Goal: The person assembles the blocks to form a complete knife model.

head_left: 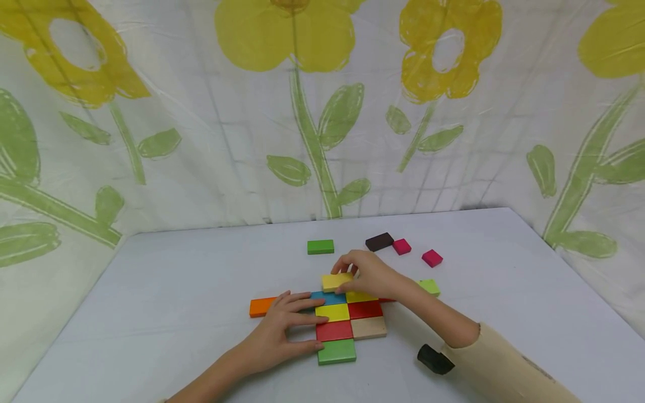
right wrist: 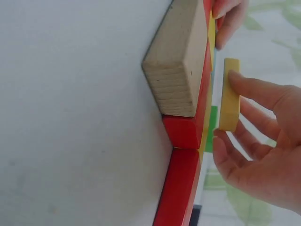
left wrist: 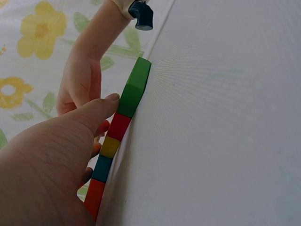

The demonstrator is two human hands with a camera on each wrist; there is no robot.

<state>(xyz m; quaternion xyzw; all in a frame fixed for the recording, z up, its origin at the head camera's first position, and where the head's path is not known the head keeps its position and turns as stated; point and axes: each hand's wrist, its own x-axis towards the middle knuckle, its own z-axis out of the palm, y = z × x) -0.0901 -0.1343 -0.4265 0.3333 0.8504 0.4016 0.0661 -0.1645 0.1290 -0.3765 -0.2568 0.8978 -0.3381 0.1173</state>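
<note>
Pinches a pale yellow block (head_left: 330,283) in the right hand (head_left: 372,274) near the blue block (head_left: 330,298), short of the far edge of the white table (head_left: 176,280). Rests the left hand (head_left: 282,327), spread wide, along the left side of the joined blocks (head_left: 335,331). Shows a separate green block (head_left: 320,247) nearer that edge.

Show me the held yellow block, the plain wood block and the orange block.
held yellow block (head_left: 332,281), head view, top face
plain wood block (head_left: 369,328), head view, top face
orange block (head_left: 261,306), head view, uncovered top
</note>
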